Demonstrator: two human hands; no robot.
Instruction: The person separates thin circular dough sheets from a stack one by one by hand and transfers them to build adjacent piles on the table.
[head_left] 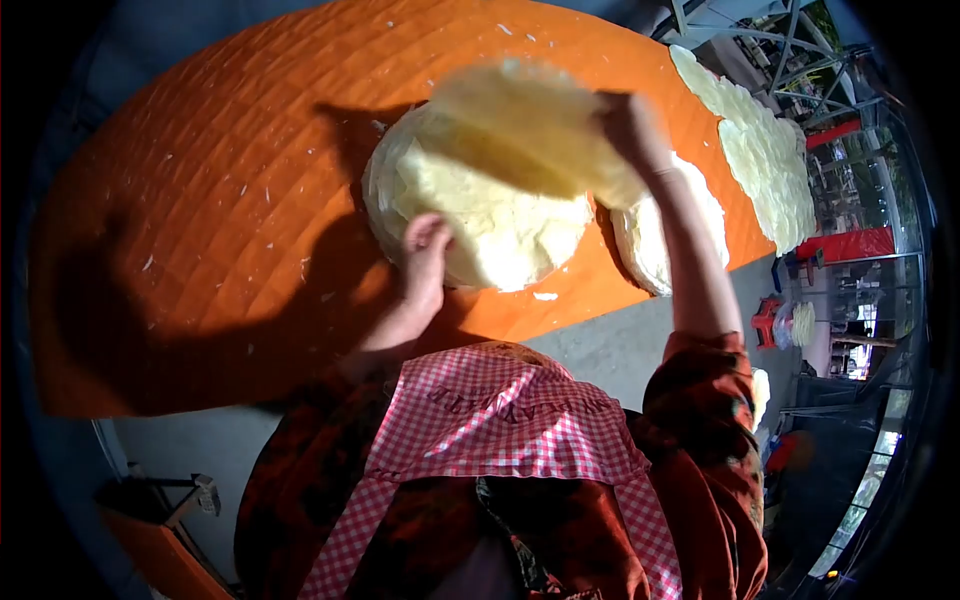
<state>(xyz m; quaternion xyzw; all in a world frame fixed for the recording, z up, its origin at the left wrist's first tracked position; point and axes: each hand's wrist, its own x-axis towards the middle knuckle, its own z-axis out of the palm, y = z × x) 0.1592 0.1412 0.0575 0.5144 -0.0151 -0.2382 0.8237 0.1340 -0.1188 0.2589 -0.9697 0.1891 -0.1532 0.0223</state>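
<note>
A tall pile of thin, pale, round sheets [510, 235] lies on the orange table. Above it a thin, translucent round sheet [520, 120] is lifted and smeared by motion. My right hand [632, 135] grips that sheet by its right-hand edge. At the near left edge of the pile is my left hand [425, 260], its fingers curled together against the rim. Whether a sheet's edge is between those fingers is hidden. A second, smaller pile [675, 225] of pale sheets sits to the right, partly behind my right forearm.
The quilted orange table surface [220, 180] carries scattered white flakes. Overlapping pale sheets [755, 150] cover its far right end. Beyond the near edge is a grey floor [620, 335]. A red stool [768, 322] stands on the right, beside another pale stack [803, 325].
</note>
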